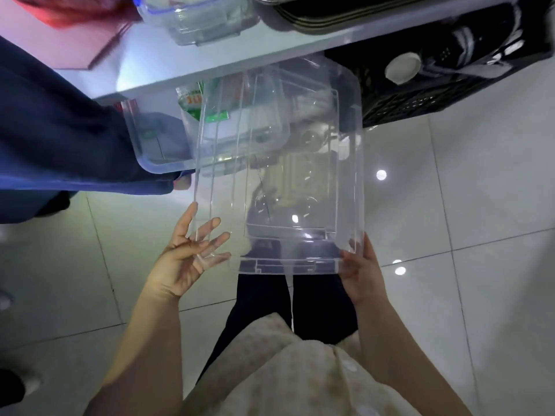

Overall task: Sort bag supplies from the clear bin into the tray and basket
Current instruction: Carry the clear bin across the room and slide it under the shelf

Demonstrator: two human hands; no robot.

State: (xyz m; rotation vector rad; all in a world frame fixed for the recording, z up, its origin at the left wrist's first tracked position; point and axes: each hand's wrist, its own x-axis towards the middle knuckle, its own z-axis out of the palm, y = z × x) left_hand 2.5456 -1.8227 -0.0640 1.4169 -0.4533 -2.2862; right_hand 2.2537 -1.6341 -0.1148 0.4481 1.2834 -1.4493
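Cloth of a cream top (300, 364) fills the near edge, with both bare forearms reaching forward from it. The left hand (186, 259) has its fingers (210, 226) straight and spread apart, their tips touching the near-left corner of a clear bin (279, 187). The right hand (362, 268) grips the bin's near-right corner, its fingers curled round the wall there. The bin hangs off the floor (465, 205), stretching away from both sets of fingertips, and the tiles show through it.

Just beyond the left fingers, a second bin (156, 157) overlaps the far-left part of the held one. It holds green-and-white packets (195, 103). A navy sleeve (60, 139) lies along its left side, and one fingertip (183, 184) of that other person shows under its near rim.

Farther out from the right fingers, a black basket (405, 106) stands on the floor under the table (210, 61), with a white lid (402, 69) in it. On the table, farthest off, sit dark stacked trays (330, 16) and a clear container (195, 22) to their left.
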